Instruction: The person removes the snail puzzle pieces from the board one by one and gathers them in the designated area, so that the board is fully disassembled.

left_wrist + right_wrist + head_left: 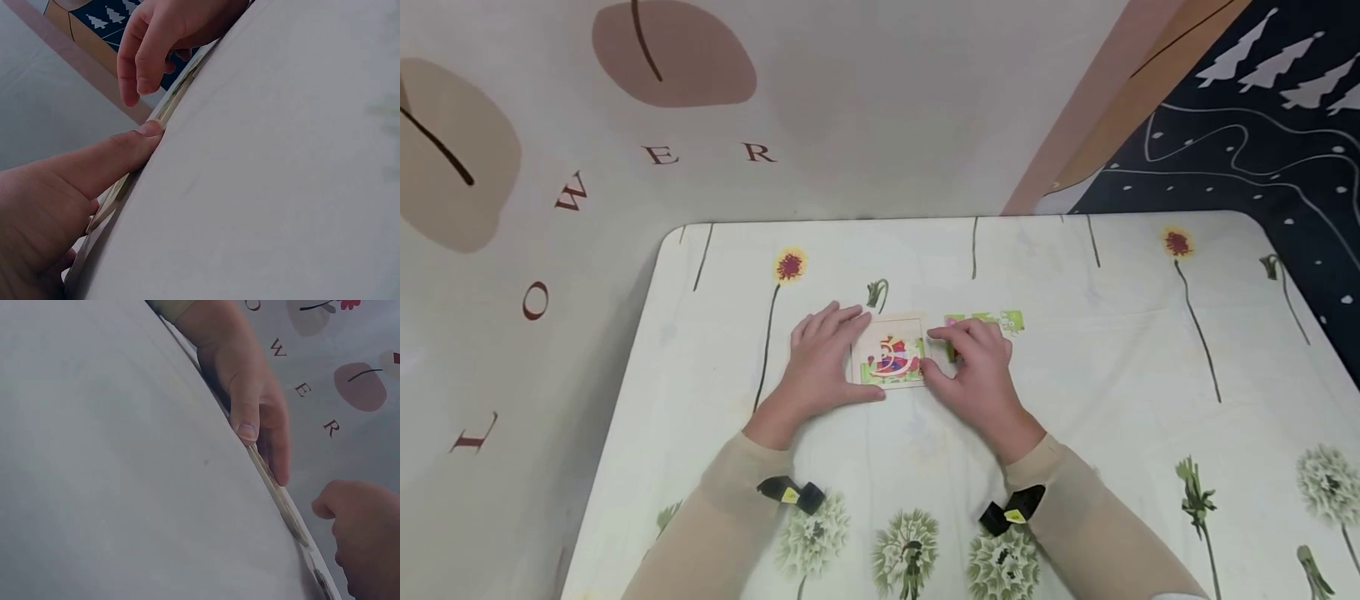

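A small square wooden puzzle board (891, 325) lies on the table, with colourful pieces (891, 360) filling its lower part. My left hand (818, 360) holds the board from its left side, thumb along the bottom edge and fingers at the upper left corner. The left wrist view shows that thumb against the rim of the board (178, 97). Beside the right edge, my right hand (976, 371) hovers with thumb and index finger apart and the other fingers loosely bent. I see nothing between them. Green and pink puzzle pieces (1011, 320) lie partly hidden behind this hand.
A white cloth with printed flowers covers the table (1112, 350). Beyond its far edge hangs a pale backdrop (880, 125) with printed letters, and a dark patterned cloth (1225, 158) is at the right. Each wrist wears a black camera strap (1015, 510).
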`<state>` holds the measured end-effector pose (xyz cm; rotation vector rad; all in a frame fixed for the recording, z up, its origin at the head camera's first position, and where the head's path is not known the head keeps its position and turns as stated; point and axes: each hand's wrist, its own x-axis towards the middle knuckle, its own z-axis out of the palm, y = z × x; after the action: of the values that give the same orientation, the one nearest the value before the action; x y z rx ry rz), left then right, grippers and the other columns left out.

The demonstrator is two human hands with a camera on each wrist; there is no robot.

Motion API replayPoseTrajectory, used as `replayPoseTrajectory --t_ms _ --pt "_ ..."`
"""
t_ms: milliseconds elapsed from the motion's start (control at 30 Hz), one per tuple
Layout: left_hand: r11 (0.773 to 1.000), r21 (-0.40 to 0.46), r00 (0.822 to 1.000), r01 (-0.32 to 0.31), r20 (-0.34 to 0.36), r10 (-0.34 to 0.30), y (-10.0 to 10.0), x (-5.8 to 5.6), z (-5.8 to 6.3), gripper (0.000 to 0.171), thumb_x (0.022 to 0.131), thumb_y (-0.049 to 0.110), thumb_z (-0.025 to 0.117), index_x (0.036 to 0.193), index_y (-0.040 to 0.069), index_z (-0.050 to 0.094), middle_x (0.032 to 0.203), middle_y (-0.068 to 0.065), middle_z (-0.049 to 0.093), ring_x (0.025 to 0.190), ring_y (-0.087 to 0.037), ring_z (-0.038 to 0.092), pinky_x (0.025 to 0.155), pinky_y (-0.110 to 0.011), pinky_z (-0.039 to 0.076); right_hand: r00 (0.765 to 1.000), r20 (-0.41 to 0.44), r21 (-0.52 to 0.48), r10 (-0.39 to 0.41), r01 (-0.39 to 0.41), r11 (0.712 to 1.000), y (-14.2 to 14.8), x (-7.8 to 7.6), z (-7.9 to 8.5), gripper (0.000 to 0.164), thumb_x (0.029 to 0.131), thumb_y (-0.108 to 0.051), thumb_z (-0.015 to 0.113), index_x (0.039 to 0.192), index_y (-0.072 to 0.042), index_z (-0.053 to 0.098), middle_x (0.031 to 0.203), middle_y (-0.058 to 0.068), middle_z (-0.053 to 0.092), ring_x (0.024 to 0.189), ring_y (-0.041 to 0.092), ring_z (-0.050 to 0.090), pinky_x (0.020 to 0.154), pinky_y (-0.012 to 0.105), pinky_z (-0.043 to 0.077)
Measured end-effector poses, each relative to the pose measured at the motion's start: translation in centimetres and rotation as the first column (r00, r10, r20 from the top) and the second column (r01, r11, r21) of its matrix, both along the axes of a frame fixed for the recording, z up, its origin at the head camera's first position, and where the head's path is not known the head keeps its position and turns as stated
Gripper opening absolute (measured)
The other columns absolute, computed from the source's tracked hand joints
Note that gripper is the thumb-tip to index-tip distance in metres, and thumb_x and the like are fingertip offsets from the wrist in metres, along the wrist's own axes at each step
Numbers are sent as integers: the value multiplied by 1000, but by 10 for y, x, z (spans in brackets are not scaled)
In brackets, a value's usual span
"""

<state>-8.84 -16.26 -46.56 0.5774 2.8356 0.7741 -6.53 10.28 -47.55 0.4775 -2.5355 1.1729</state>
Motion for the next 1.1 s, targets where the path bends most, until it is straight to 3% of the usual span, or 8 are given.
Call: replayPoseTrajectory --t_ms 233,433,600,933,1100 --pt "1000 14 1000 0 -10 0 1 0 0 116 68 57 98 162 14 47 168 -9 39 160 -38 18 124 -64 9 1000 19 31 15 -15 999 -6 -2 0 35 84 -24 84 116 -9 80 110 5 66 103 31 51 87 55 30" --pt "1000 11 1000 10 -14 -10 2 0 0 115 69 58 97 162 14 47 168 -8 39 160 -39 19 124 -64 9 997 25 115 72 -74 991 -21 -6 0 39 84 -30 82 118 -11 79 108 4 64 105 31 51 90 58 31" --pt "1000 6 1000 13 -15 -13 2 0 0 112 70 58 97 161 15 49 168 -8 39 159 -39 20 124 -65 10 996 55 166 73 -81 983 -28 -8 3 40 88 -31 81 124 -13 78 111 5 61 105 32 48 90 59 31" --pt "1000 2 1000 5 -10 -5 2 1 3 110 71 58 96 161 16 49 168 -7 39 159 -38 20 123 -64 10 982 178 356 63 -124 926 -40 -9 8 51 101 -42 70 146 -18 67 123 7 56 108 31 42 101 59 27" --pt "1000 3 1000 -1 -14 1 0 0 1 111 70 58 97 161 16 50 167 -7 40 159 -38 20 123 -64 10 980 191 360 53 -120 925 -43 -9 9 47 102 -40 70 144 -20 68 124 6 55 107 31 41 101 59 26"
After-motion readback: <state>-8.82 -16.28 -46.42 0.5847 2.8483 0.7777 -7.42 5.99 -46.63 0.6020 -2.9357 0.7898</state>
